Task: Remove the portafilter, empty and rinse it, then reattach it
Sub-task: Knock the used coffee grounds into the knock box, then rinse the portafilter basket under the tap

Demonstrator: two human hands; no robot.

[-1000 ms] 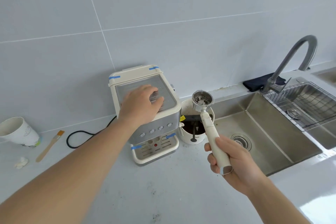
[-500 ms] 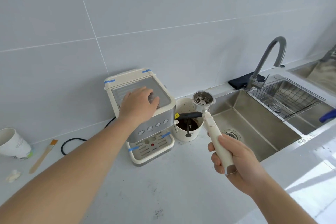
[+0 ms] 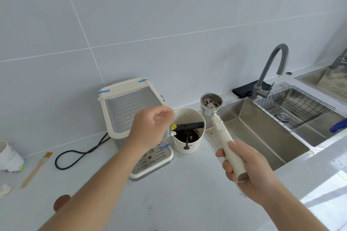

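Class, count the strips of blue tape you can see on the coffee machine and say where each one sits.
3. One strip on the coffee machine's top left corner, one on its top right corner, one by the drip tray. The left hand may hide others.

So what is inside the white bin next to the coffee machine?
Inside the white bin lie dark coffee grounds, with a black bar across the opening and brown specks on the inner wall. The bottom is covered by the grounds, and the left hand hides the left rim.
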